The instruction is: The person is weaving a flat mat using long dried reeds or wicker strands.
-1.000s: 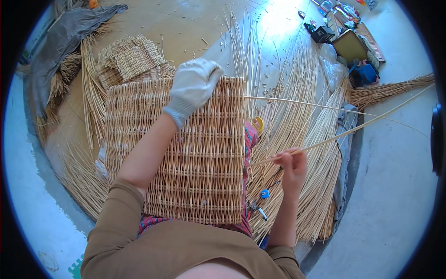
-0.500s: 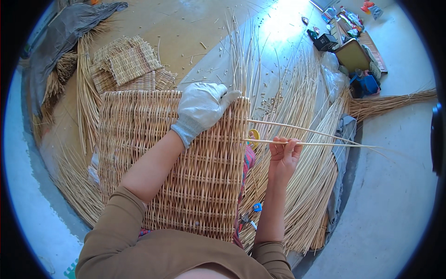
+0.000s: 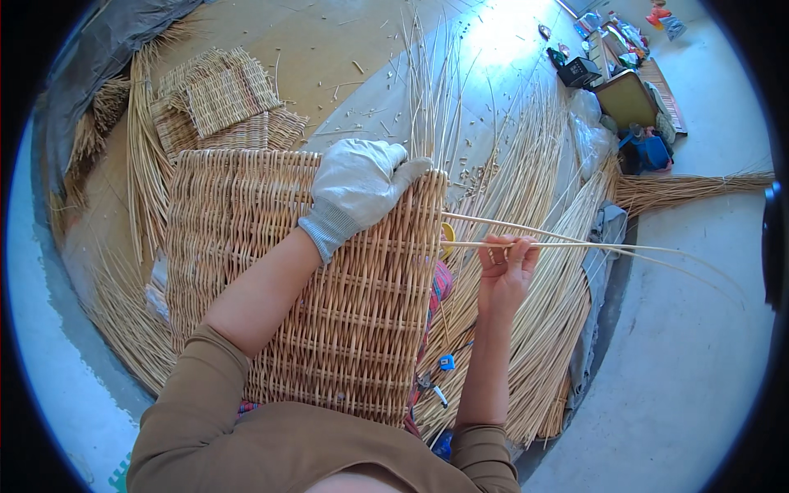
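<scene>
Since the earlier frame, the bare right hand (image 3: 505,271) has drawn two thin willow rods (image 3: 575,245) closer to the right edge of the woven wicker panel (image 3: 329,304), its grip clamped on them. The gloved left hand (image 3: 357,185) presses flat on the panel's far right corner, grip closed over the edge. The panel on the lap appears largely woven; upright stakes (image 3: 431,107) at the far edge remain untrimmed, and loose rods (image 3: 542,329) lie on the floor to the right.

white glove (image 3: 355,191), tan woven wicker panel (image 3: 329,312), pale straw rods (image 3: 575,245)

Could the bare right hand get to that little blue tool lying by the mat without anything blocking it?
Probably yes. The right hand grips two thin rods, so it would need to let go; the blue tool lies uncovered on the loose reeds just below that forearm.
</scene>
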